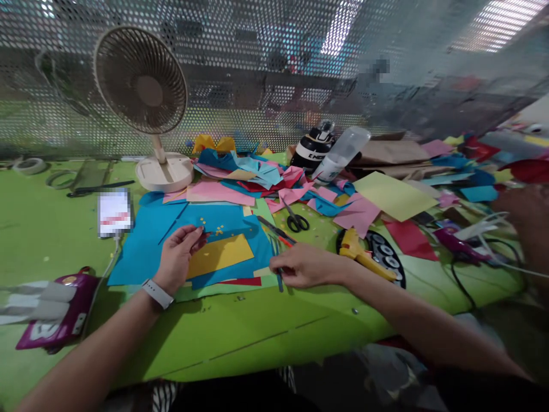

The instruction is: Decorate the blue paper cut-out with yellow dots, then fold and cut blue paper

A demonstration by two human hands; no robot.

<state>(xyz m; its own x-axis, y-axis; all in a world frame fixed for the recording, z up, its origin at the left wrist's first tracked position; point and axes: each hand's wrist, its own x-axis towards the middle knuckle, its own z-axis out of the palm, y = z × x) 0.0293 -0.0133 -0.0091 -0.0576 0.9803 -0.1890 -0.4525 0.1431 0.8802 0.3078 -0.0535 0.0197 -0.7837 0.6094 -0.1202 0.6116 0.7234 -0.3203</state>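
My left hand (182,252), a pale watch band on its wrist, is closed in a pinch above a yellow paper rectangle (225,254). Whatever is between its fingertips is too small to make out. Under both lies blue paper (146,252), with small yellow paper bits (219,230) scattered beyond the fingertips. To the right, my right hand (306,266) has its fingers pressed together at the paper's edge, on a narrow blue paper strip (280,281). Just beyond that hand lies a cutting tool with a dark blade and orange part (283,236). Black-handled scissors (297,220) rest farther back.
A fan (143,86) stands at the back left, near a phone (115,212). Piled coloured paper (257,171) and bottles (343,154) line the back. A yellow glue gun (364,257) lies right, and a purple pouch (64,312) front left. Another person's arm (529,229) shows far right.
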